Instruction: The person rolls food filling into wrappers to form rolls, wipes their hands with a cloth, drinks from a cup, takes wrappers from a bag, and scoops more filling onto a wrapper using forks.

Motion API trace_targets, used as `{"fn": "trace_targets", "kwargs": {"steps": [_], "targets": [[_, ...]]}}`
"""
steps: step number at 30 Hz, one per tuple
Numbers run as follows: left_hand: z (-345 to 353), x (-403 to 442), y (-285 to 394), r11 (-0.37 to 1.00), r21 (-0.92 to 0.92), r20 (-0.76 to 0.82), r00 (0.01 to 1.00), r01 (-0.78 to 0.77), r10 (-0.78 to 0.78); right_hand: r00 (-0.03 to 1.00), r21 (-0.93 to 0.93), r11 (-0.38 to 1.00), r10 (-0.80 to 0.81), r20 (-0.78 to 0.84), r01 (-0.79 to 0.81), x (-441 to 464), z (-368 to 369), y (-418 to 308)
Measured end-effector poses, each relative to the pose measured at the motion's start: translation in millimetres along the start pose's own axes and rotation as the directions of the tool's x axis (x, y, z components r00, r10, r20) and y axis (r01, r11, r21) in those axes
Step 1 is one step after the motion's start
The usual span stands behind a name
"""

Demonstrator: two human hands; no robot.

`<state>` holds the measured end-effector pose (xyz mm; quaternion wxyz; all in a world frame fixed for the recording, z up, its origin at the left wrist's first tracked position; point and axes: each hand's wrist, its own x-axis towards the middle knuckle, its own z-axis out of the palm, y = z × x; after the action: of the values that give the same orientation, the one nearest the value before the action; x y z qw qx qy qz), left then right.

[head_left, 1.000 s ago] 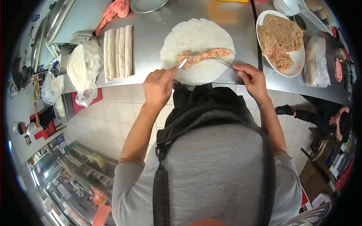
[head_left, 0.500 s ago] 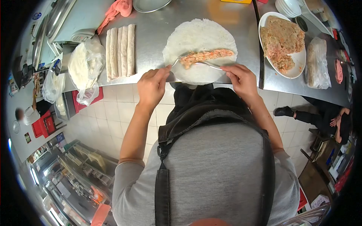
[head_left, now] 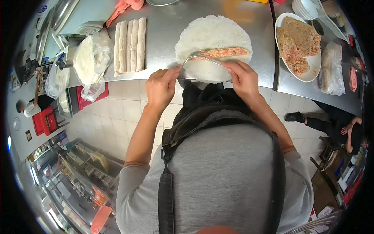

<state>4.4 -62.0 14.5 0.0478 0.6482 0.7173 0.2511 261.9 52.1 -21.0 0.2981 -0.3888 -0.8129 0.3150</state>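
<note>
A round, thin white wrapper (head_left: 212,33) lies on the steel counter in front of me. Across its lower half runs a strip of orange-flecked minced filling (head_left: 230,51). My left hand (head_left: 161,85) is closed on a slim metal utensil (head_left: 186,60), whose tip reaches the filling's left end; I cannot make out its kind. From the other side, my right hand (head_left: 243,78) grips a metal spoon (head_left: 212,60) by the handle. Its head meets the filling's left end, close to the other utensil's tip.
Several finished pale rolls (head_left: 130,45) lie side by side on the left, beside a plastic bag of wrappers (head_left: 87,62). At right, an oval white dish (head_left: 314,70) holds a mound of minced filling (head_left: 298,41). A wrapped packet (head_left: 332,68) lies beyond it. Another person (head_left: 335,124) sits at far right.
Both utensils have met at the filling's left end, and the loose clump hanging below it there is gone from view. The whole scene has shifted slightly right in the view.
</note>
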Motion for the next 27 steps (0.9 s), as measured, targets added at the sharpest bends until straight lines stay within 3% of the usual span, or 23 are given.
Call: {"fn": "trace_targets", "kwargs": {"steps": [11,15,17,21,23,24,27], "targets": [[-12,-2,-10,0.994,0.055,-0.018,0.995,-0.096,0.098,0.997,0.052,0.998,0.024,0.078,-0.028,-5,-21,6],[-25,1,-2,0.995,0.049,-0.027,0.996,-0.082,0.083,0.98,0.056,0.987,0.14,0.138,-0.149,-13,-46,9],[-20,-1,-1,0.992,0.04,0.041,0.992,-0.118,0.117,0.983,-0.001,0.992,0.127,0.131,-0.128,-14,-45,8],[-22,-5,-19,0.986,0.018,0.0,0.986,-0.164,0.164,0.997,-0.055,0.998,0.026,0.077,-0.022,-13,-37,12],[-38,1,-9,0.997,-0.073,-0.023,1.0,-0.014,0.013,0.99,0.046,0.996,0.076,0.116,-0.082,-13,-38,8],[-43,6,-2,0.998,-0.032,0.017,0.998,0.062,-0.062,0.99,0.048,0.995,0.076,0.118,-0.083,-14,-35,8],[-14,22,-9,0.998,0.003,-0.113,0.992,-0.059,0.059,0.995,-0.056,0.998,-0.016,0.102,0.022,-9,-29,16]]}}
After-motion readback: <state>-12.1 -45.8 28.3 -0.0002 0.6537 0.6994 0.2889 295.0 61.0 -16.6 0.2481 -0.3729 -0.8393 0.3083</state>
